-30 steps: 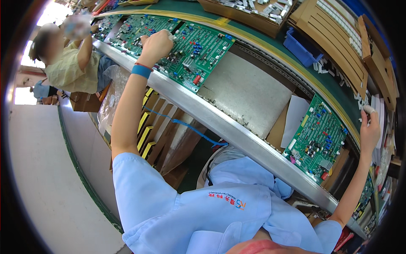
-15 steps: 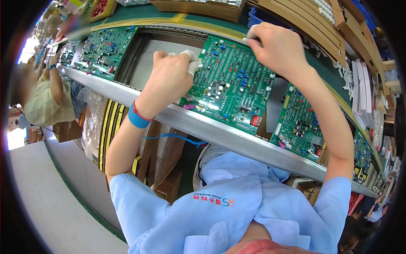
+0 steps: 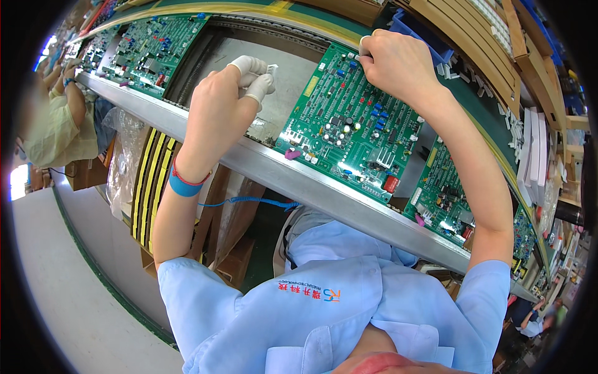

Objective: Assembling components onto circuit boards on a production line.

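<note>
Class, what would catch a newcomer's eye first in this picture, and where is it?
A large green circuit board lies just right of centre. The right hand is over its far edge; the left hand, with white finger covers and a blue wristband, pinches a small white piece left of the board.

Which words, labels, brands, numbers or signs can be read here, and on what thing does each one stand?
Light-blue work shirt: chest print in red and dark lettering with an orange-and-blue logo, upside down; I leave its wording uncopied.
Green circuit board by the right hand: fine white markings, too small to read.
Small white part in the left hand: no text visible.
</note>
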Action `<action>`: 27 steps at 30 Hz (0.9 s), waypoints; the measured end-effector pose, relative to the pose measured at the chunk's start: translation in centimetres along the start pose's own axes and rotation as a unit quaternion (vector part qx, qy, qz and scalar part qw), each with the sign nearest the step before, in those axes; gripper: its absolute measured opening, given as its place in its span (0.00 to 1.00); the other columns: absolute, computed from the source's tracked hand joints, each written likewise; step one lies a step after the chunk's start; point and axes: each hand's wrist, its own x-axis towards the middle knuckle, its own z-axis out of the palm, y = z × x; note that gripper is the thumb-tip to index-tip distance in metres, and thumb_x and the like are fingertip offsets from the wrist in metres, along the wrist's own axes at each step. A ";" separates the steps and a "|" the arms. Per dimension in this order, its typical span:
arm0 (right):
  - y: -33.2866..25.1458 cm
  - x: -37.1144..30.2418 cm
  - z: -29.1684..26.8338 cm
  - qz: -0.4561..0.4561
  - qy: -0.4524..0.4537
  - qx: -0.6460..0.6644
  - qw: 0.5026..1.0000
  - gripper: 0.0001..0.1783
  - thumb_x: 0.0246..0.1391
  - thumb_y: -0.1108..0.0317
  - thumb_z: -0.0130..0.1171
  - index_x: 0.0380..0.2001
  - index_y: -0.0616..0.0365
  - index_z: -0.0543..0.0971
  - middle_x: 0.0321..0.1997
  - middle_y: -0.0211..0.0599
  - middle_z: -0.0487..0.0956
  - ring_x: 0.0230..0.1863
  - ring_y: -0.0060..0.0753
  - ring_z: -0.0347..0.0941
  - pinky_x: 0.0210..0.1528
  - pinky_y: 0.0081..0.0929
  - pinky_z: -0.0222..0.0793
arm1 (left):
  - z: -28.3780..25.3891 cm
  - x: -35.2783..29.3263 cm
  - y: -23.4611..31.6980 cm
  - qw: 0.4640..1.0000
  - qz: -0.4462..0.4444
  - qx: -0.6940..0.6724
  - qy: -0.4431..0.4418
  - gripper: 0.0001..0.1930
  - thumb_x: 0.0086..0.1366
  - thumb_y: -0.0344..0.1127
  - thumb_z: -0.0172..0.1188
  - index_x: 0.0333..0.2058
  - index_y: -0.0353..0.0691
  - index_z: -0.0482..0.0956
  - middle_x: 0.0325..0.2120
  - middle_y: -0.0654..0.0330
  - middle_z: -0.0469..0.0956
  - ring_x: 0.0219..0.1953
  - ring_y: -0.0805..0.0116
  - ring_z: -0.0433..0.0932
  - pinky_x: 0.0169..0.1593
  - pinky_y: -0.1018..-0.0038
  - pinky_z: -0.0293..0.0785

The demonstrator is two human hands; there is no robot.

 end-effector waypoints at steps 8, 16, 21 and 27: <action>-0.4 -0.5 0.2 -0.047 0.027 -0.051 0.997 0.05 0.38 0.71 0.59 0.21 0.57 0.81 0.24 0.38 0.79 0.28 0.40 0.79 0.27 0.34 0.74 | -0.2 -0.6 0.1 0.996 -0.011 0.041 -0.083 0.09 0.60 0.34 0.61 0.31 0.32 0.80 0.20 0.57 0.79 0.21 0.74 0.75 0.27 0.76 0.69; -0.1 -0.8 0.5 -0.028 0.023 -0.038 0.999 0.04 0.40 0.70 0.59 0.22 0.57 0.82 0.25 0.38 0.80 0.28 0.40 0.79 0.28 0.34 0.74 | 0.1 -0.7 -0.1 0.979 -0.011 0.102 -0.177 0.11 0.57 0.35 0.61 0.29 0.30 0.81 0.18 0.51 0.78 0.21 0.66 0.75 0.29 0.69 0.70; 0.8 -1.7 -1.4 0.004 0.004 -0.001 1.000 0.10 0.48 0.62 0.60 0.26 0.56 0.82 0.27 0.38 0.80 0.30 0.41 0.79 0.31 0.36 0.74 | 0.4 -0.5 0.0 0.965 -0.002 0.146 -0.220 0.12 0.56 0.36 0.61 0.28 0.29 0.81 0.18 0.48 0.77 0.20 0.61 0.75 0.29 0.67 0.71; 3.1 -4.9 -3.8 0.046 0.026 0.032 0.998 0.10 0.53 0.59 0.58 0.34 0.50 0.81 0.31 0.33 0.80 0.35 0.40 0.78 0.36 0.38 0.73 | 0.1 -0.1 1.2 0.959 0.018 0.149 -0.241 0.12 0.54 0.35 0.61 0.25 0.27 0.80 0.19 0.44 0.77 0.21 0.51 0.76 0.30 0.64 0.72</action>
